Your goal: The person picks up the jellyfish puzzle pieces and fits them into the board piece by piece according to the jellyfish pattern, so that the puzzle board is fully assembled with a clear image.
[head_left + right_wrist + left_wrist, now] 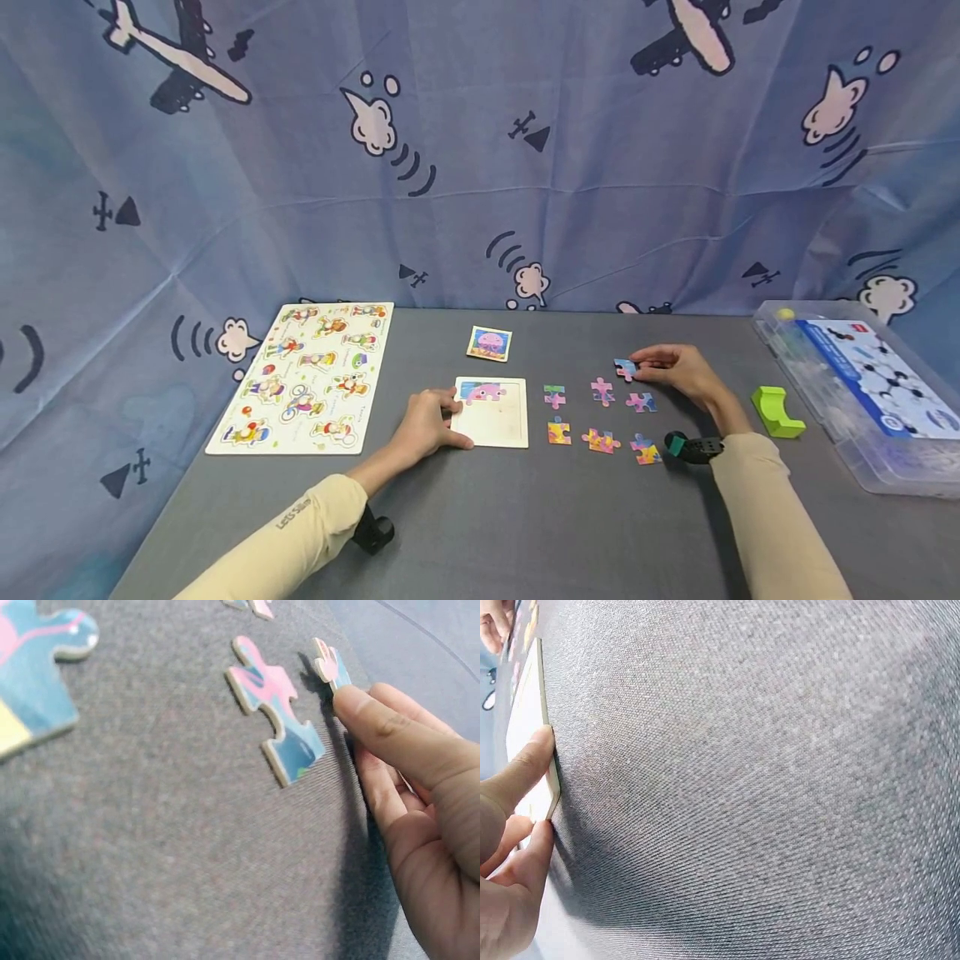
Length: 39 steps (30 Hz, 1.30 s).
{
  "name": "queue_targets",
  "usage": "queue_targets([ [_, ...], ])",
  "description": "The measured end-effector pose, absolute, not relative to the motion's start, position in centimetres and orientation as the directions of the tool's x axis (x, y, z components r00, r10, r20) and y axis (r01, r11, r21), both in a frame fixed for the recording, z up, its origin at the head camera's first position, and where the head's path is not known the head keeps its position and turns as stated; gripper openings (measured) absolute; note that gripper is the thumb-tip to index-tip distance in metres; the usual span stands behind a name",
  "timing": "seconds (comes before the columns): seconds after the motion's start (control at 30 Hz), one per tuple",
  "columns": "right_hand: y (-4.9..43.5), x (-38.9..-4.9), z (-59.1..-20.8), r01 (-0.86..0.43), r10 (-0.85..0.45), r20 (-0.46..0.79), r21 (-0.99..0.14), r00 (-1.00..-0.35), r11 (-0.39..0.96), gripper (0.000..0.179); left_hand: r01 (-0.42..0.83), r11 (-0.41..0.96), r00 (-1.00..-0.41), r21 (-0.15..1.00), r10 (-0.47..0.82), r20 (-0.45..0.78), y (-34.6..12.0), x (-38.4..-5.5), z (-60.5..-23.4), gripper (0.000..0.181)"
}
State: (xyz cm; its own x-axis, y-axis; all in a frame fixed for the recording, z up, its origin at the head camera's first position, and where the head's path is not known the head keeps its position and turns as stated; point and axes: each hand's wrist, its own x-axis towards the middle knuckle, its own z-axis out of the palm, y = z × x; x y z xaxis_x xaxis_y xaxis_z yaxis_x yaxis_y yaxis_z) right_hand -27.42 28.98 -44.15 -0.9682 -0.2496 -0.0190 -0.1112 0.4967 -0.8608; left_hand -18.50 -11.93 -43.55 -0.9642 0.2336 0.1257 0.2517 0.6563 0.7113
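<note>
A square white puzzle board (498, 425) lies on the grey table, a pink and blue piece (482, 391) set in its upper left. My left hand (429, 425) holds the board's lower left corner, thumb at the near edge and fingers on the left side; the left wrist view shows the thumb (534, 761) against the rim. Between thumb and fingertips, my right hand (678, 372) pinches a blue jigsaw piece (624, 369), tilted in the right wrist view. Several loose pieces lie between the hands, among them a pink and blue piece (274, 705) close to the right hand.
Behind the board lies a small picture card (490, 343) with a pink jellyfish. A large board of printed figures (300, 379) is at the left. To the right are a green curved block (777, 412) and a clear plastic case (847, 442). A patterned curtain hangs behind.
</note>
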Motion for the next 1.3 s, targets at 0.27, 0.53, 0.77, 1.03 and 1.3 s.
queue_targets([
  [0.27, 29.4, -27.3, -43.8, -0.101, -0.272, -0.027, -0.889, -0.962, 0.446, 0.043, 0.244, 0.659, -0.966, 0.712, 0.231, 0.117, -11.8, -18.4, -43.4, 0.057],
  [0.53, 29.8, -26.6, -43.8, -0.067, -0.26, -0.052, -0.9, -0.964, 0.431, 0.043, 0.232, 0.665, -0.969, 0.71, 0.226, 0.105, -11.7, -18.3, -43.4, 0.057],
  [0.77, 29.9, -26.2, -44.2, -0.038, -0.243, -0.059, -0.926, -0.968, 0.375, 0.043, 0.253, 0.667, -0.964, 0.701, 0.232, 0.127, -11.7, -18.3, -43.5, 0.058],
  [1.03, 29.1, -25.5, -43.9, -0.056, -0.243, -0.015, -0.959, -0.97, 0.279, 0.042, 0.245, 0.653, -0.965, 0.716, 0.236, 0.116, -11.7, -18.3, -43.5, 0.057],
  [1.3, 28.0, -24.9, -43.8, -0.03, -0.252, -0.012, -0.986, -0.968, 0.162, 0.05, 0.242, 0.661, -0.966, 0.71, 0.23, 0.116, -11.7, -18.3, -43.4, 0.058],
])
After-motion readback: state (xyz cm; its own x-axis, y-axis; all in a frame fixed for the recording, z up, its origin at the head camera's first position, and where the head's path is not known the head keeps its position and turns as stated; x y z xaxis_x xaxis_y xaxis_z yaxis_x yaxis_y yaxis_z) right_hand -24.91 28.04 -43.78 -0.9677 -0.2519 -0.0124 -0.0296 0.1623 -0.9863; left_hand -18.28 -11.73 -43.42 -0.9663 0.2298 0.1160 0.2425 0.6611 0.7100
